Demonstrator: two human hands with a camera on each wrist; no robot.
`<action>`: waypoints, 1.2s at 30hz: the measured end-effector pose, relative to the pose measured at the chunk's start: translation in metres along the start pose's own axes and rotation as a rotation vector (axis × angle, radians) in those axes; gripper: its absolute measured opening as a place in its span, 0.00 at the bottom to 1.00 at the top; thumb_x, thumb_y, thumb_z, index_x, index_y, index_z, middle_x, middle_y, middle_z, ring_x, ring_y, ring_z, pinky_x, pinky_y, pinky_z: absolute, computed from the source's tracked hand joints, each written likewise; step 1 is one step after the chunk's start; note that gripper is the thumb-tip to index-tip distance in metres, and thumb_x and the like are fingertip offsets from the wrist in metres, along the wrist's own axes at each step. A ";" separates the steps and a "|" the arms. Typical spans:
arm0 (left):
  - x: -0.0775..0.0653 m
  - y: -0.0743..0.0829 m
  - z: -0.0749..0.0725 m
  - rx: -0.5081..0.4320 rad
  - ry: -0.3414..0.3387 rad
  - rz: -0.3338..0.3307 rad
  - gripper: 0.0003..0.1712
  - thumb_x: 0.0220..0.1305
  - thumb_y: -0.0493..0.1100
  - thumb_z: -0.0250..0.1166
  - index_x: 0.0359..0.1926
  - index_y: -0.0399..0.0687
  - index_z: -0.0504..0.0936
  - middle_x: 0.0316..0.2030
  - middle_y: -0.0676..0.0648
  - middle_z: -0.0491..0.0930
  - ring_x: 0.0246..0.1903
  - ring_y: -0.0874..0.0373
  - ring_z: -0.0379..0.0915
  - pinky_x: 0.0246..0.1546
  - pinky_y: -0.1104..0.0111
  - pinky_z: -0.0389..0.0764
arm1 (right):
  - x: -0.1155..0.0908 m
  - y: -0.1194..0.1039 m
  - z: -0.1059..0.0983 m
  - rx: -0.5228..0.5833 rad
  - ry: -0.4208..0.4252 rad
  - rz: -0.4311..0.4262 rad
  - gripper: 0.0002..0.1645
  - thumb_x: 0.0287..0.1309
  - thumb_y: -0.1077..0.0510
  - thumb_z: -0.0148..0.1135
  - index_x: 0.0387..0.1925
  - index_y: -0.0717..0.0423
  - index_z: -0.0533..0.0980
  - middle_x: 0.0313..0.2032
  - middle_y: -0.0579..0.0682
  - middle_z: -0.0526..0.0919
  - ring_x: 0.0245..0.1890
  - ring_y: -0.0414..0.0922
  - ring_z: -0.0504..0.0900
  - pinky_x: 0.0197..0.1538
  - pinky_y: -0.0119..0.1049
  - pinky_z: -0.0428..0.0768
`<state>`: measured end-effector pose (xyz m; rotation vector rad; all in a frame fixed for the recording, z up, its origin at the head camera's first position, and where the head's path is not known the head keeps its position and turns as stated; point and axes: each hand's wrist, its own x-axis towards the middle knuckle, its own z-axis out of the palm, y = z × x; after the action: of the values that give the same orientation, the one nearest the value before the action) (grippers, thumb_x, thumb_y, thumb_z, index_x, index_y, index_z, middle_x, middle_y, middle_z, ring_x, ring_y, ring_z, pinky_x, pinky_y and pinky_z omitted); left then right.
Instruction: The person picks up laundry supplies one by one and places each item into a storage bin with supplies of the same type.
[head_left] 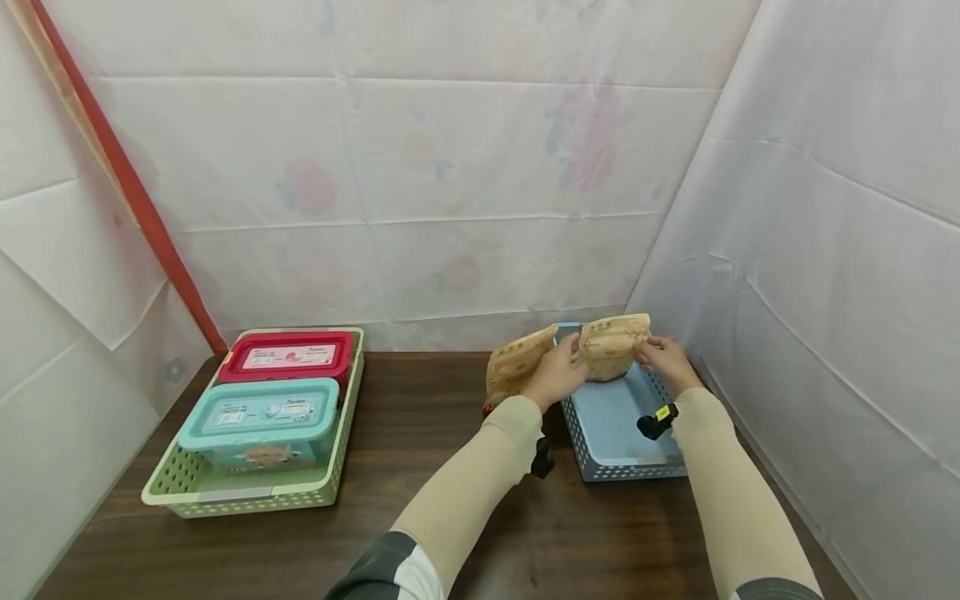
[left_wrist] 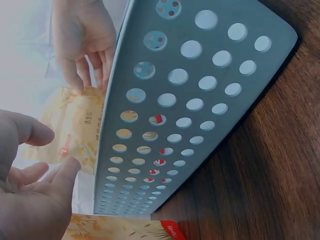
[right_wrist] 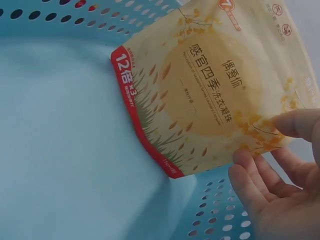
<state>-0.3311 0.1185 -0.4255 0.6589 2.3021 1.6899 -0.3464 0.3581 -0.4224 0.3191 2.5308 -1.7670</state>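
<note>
A cream-yellow laundry capsule pouch [right_wrist: 200, 95] with a red bottom edge stands tilted at the far end of the light-blue basket [head_left: 622, 429]. My right hand [head_left: 667, 365] pinches its right side edge, thumb against the printed front. On the other side, my left hand [head_left: 557, 373] is near the pouch's left edge. Its thumb and fingers are spread apart in the left wrist view, with nothing between them. A second similar pouch [head_left: 516, 367] stands outside the basket to the left, partly hidden behind my left hand.
At the left of the dark wooden table [head_left: 420, 433], a green basket [head_left: 341, 450] holds a red lidded box [head_left: 288, 357] and a turquoise lidded box [head_left: 262, 417]. White sheeting hangs behind and at both sides; the right sheet [head_left: 825, 333] is close to the blue basket.
</note>
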 end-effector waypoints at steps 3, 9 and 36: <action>-0.002 0.001 -0.001 0.000 -0.004 0.008 0.35 0.76 0.39 0.49 0.79 0.45 0.51 0.74 0.43 0.59 0.70 0.51 0.61 0.63 0.57 0.71 | 0.000 0.003 0.000 0.000 -0.019 -0.009 0.43 0.76 0.52 0.49 0.76 0.72 0.42 0.74 0.70 0.51 0.72 0.61 0.59 0.70 0.50 0.62; -0.002 -0.002 -0.004 -0.031 -0.010 -0.006 0.38 0.74 0.40 0.51 0.80 0.48 0.47 0.75 0.45 0.57 0.71 0.53 0.59 0.63 0.58 0.70 | -0.003 0.007 0.001 -0.103 -0.029 -0.050 0.32 0.73 0.57 0.55 0.68 0.73 0.61 0.66 0.71 0.64 0.66 0.63 0.66 0.68 0.56 0.65; 0.000 -0.011 0.001 -0.044 -0.034 -0.051 0.38 0.73 0.41 0.51 0.80 0.46 0.49 0.75 0.42 0.56 0.72 0.50 0.56 0.66 0.57 0.67 | 0.017 0.006 0.018 0.013 0.047 0.075 0.36 0.72 0.60 0.48 0.75 0.68 0.52 0.71 0.66 0.59 0.70 0.60 0.61 0.70 0.50 0.63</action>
<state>-0.3337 0.1164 -0.4361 0.6108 2.2321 1.6886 -0.3632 0.3454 -0.4364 0.4546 2.5041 -1.7698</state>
